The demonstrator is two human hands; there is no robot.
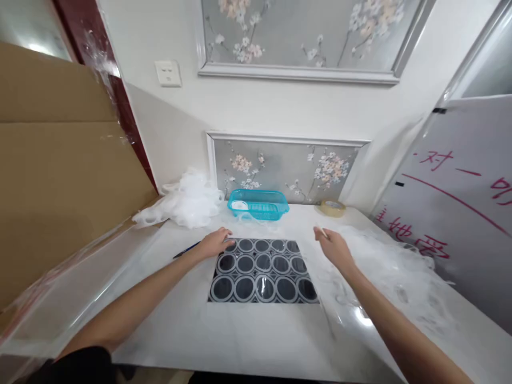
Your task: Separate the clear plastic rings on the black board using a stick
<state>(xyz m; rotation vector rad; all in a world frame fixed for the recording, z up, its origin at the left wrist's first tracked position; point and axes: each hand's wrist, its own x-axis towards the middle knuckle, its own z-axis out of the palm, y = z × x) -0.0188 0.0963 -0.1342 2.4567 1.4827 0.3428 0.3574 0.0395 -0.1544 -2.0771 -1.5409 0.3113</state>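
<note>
A dark sheet with rows of grey-ringed circles (pixel 263 262) lies flat on the white table. My left hand (pixel 215 243) rests at its far left corner, thumb and fingers apart, fingertips touching the edge. To the right of the sheet, my right hand (pixel 335 248) is closed above the table, pinching a slim pale stick-like thing (pixel 324 233). Most of that thing is hidden in the fingers, so its kind is unclear. A dark, thin pen-like tool (pixel 185 250) lies partly behind my left wrist.
Behind the sheet stands a turquoise plastic basket (pixel 258 212) holding something white and round. A tape roll (pixel 332 208) lies at the back right. White translucent scraps are heaped at the left (pixel 190 200) and right (pixel 396 282). Cardboard (pixel 60 176) borders the left; a written-on board (pixel 460 213) leans right.
</note>
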